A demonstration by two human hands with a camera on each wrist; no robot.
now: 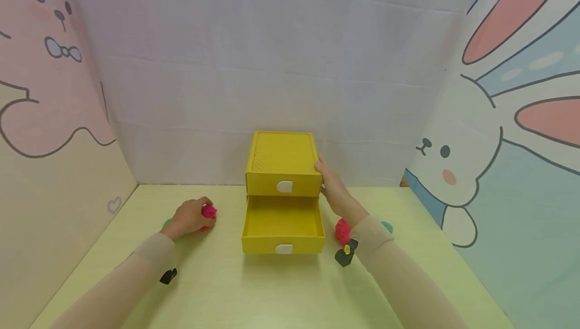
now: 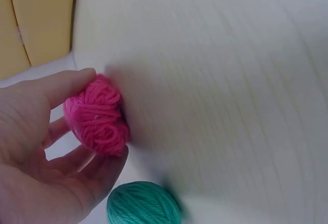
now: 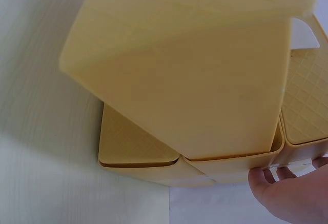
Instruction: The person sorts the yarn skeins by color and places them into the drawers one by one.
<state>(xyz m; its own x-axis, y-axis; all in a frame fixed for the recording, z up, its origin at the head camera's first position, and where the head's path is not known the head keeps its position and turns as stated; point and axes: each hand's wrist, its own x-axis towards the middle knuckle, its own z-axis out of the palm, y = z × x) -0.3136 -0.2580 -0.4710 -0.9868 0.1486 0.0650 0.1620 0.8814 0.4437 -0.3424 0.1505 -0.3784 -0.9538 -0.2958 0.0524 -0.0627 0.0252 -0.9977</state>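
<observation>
My left hand (image 1: 189, 217) grips a pink yarn ball (image 2: 97, 116) between thumb and fingers, low at the table's left side. Just beside that hand lies a green yarn ball (image 2: 143, 203). A yellow drawer cabinet (image 1: 284, 152) stands in the middle, its top drawer (image 1: 263, 186) closed. Below that, the middle drawer (image 1: 283, 218) is pulled out toward me, with no contents showing inside. In the right wrist view the bottom drawer (image 3: 136, 139) is closed. Against the cabinet's right side rests my right hand (image 1: 337, 190), fingertips on its upper edge and side.
Another pink yarn ball (image 1: 343, 231) lies right of the cabinet, partly behind the right sleeve. A green yarn ball (image 1: 387, 227) shows just past that sleeve. A white cloth wall (image 1: 281, 67) stands behind the table (image 1: 281, 294), with printed panels at both sides.
</observation>
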